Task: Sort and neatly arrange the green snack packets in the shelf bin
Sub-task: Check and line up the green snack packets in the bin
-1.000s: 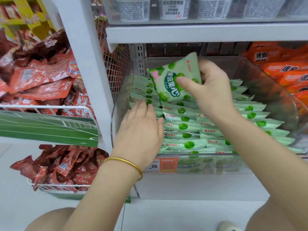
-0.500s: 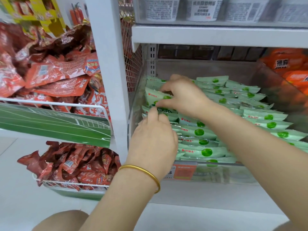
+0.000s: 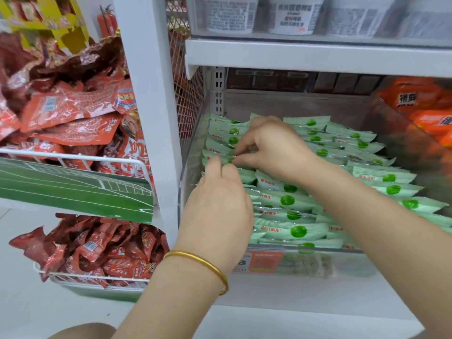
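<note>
Mid-frame, green packets (image 3: pixel 291 200) are being straightened in the clear bin (image 3: pixel 342 261). One packet edge seems pinched by the right hand (image 3: pixel 271 148); left hand (image 3: pixel 220 199) rests loosely curled. Next: row alignment needed.

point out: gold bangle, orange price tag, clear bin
gold bangle (image 3: pixel 205 264): head view, top of the band on the wrist.
orange price tag (image 3: pixel 265 261): head view, middle of the label.
clear bin (image 3: pixel 352 265): head view, front wall.
</note>
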